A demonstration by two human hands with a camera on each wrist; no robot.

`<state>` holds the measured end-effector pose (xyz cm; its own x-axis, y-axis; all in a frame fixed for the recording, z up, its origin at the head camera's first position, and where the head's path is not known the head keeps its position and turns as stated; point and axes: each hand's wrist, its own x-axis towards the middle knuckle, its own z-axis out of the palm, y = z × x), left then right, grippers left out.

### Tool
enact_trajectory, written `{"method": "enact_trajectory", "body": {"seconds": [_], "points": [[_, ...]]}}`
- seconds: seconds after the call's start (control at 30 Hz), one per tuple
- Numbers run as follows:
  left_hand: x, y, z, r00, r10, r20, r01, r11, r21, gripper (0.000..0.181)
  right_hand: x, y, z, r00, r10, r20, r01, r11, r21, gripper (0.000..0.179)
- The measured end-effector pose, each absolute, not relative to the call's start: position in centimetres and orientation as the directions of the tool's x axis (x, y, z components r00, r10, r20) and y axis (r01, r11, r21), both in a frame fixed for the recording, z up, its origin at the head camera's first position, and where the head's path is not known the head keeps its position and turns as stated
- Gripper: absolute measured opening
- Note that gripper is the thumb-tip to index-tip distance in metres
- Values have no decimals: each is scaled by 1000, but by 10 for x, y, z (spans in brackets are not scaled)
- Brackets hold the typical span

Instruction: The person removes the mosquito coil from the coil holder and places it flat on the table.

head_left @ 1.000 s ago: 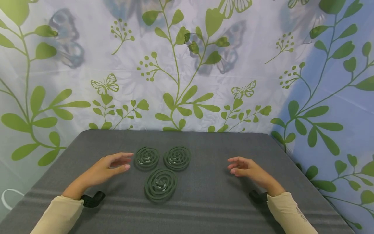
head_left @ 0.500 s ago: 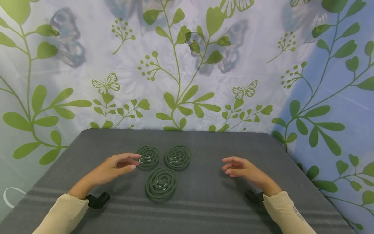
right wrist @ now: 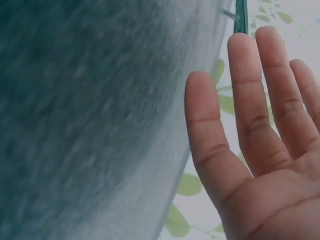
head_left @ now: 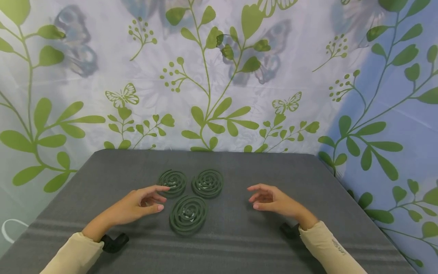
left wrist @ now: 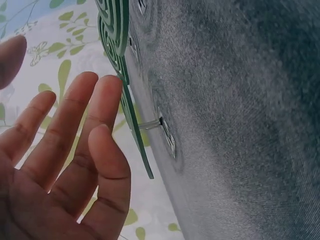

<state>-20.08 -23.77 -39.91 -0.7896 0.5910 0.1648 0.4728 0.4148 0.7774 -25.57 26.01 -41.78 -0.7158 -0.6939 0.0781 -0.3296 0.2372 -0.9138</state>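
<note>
Three dark green mosquito coils lie on the grey table: one at the back left (head_left: 173,178), another at the back right (head_left: 207,183), and a front coil (head_left: 187,217). My left hand (head_left: 135,205) hovers beside the back-left coil, its index finger overlapping that coil's edge in the head view. In the left wrist view, a coil (left wrist: 131,112) appears edge-on, raised on a small metal stand (left wrist: 168,134). To the right of the coils, my right hand (head_left: 275,199) is held above the table with fingers loosely bent, holding nothing. Both palms face inward.
The grey cloth-covered table (head_left: 239,243) reaches back to a curtain (head_left: 150,76) printed with green leaves and butterflies. Black wrist mounts (head_left: 115,243) sit under both wrists. A white loop (head_left: 8,230) shows past the left edge.
Both hands have moved inward; the right hand has come left toward the coils and the left hand has shifted right. The coils stay in place.
</note>
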Motion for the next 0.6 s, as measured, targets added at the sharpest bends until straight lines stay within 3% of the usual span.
{"method": "enact_trajectory", "body": {"seconds": [0.2,0.4,0.6], "points": [[-198,-235,-394,-760,644,83,444,422,790,67,-255,247,-417,-661,-747,70,-335,210,-918,60],[-199,-232,-392,-764,645,-25,370,470,801,78,-254,236,-415,-652,-756,57,-356,239,-904,59],[-200,-229,-391,-766,640,-54,344,479,807,81,-253,227,-412,-648,-761,32,-342,253,-905,58]]}}
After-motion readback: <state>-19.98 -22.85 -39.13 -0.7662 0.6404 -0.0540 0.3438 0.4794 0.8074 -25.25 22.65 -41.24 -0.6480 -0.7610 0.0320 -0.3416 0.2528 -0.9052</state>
